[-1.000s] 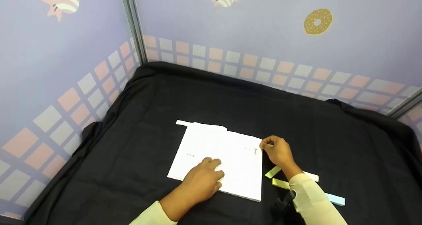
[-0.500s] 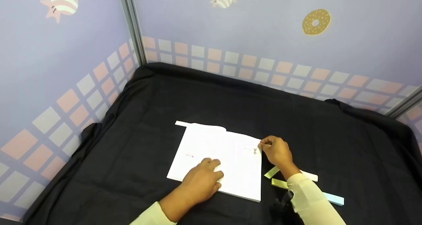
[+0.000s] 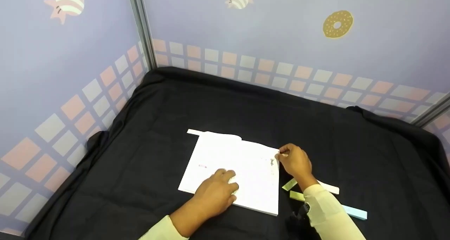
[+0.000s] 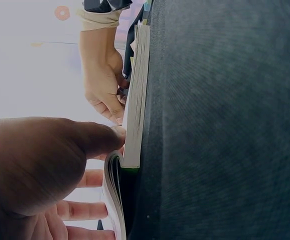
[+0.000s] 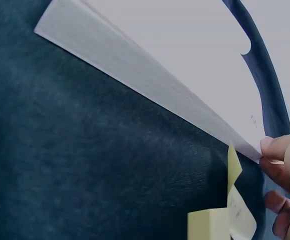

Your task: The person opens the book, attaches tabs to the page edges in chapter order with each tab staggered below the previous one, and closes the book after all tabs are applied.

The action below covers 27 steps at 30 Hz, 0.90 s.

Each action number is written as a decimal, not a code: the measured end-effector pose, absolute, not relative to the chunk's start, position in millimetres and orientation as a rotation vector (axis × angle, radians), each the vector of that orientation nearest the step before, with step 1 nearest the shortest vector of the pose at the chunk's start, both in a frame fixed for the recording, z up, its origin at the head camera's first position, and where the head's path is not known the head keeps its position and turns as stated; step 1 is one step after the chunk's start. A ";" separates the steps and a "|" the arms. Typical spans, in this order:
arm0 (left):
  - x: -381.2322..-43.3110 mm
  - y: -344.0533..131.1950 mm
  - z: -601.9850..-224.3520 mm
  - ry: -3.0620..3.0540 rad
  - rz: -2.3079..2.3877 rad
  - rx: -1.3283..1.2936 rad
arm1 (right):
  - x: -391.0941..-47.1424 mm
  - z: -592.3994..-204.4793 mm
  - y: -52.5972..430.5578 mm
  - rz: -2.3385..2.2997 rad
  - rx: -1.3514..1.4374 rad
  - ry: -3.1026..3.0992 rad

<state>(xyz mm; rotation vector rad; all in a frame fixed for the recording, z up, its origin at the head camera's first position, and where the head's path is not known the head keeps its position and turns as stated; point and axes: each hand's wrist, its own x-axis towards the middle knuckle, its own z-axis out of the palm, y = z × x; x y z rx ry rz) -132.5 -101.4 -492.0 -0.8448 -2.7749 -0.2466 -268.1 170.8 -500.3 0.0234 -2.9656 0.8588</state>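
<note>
An open book (image 3: pixel 258 187) with white pages lies on the black cloth. Across its lower middle, near the gutter, rests my left hand (image 3: pixel 214 192), fingers spread on the pages; in the left wrist view its thumb lies by the gutter and the bottom page edges. My right hand (image 3: pixel 295 162) pinches the upper right page corner between thumb and index finger, as the right wrist view also shows. Small print sits near that corner, too faint to read. A white strip (image 3: pixel 194 132) sticks out past the book's upper left corner.
Right of the book, partly under my right forearm, lie yellow-green strips (image 3: pixel 297 196), a white strip (image 3: pixel 329 188) and a light blue strip (image 3: pixel 355 212). Black cloth (image 3: pixel 140 169) covers the table, and patterned walls (image 3: pixel 246 32) stand behind and at the left.
My right forearm has shifted slightly left while the fingers stay at the page corner. The left hand and the book look unmoved.
</note>
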 end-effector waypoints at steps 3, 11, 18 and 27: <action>-132.3 -100.0 -493.7 -2.762 -0.246 -0.842 | -269.4 -503.0 175.7 0.762 0.168 -2.905; -131.4 -96.8 -495.6 -2.728 -0.264 -0.854 | -257.6 -498.3 190.9 0.361 0.580 -2.888; -130.5 -94.0 -496.4 -2.812 -0.268 -0.839 | -219.2 -502.3 211.0 0.645 0.579 -2.680; -134.6 -95.8 -492.4 -2.813 -0.248 -0.818 | -160.0 -486.4 217.0 0.784 0.539 -2.507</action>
